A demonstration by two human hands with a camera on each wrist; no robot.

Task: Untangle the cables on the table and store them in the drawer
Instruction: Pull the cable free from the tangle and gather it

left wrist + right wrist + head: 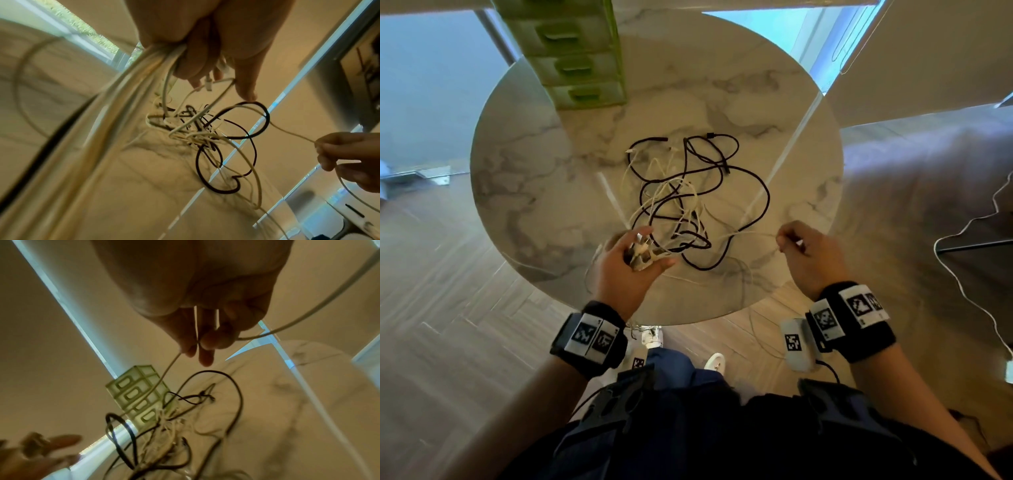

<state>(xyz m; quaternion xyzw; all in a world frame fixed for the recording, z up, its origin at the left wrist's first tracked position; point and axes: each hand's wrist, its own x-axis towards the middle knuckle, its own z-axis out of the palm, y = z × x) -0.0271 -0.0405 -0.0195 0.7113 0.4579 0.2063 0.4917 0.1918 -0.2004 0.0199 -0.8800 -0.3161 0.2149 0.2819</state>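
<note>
A tangle of black and white cables (pixel 685 195) (pixel 197 129) (pixel 170 423) lies in the middle of the round marble table (pixel 534 178). My left hand (pixel 635 258) (pixel 205 53) grips a bunch of white cable ends and plugs at the near edge of the tangle. To the right, my right hand (pixel 796 245) (pixel 197 344) (pixel 341 155) pinches a single thin white cable (pixel 164 374) between thumb and fingers; it runs taut from the tangle. The green drawer unit (pixel 578 65) (pixel 141 400) stands at the table's far left, all drawers closed.
Strands of white cable hang off the table's near edge toward the wooden floor (pixel 448 308). A sofa (pixel 928 192) stands right of the table, with another white cord (pixel 969 267) trailing beside it. A glass wall (pixel 424 89) lies to the far left.
</note>
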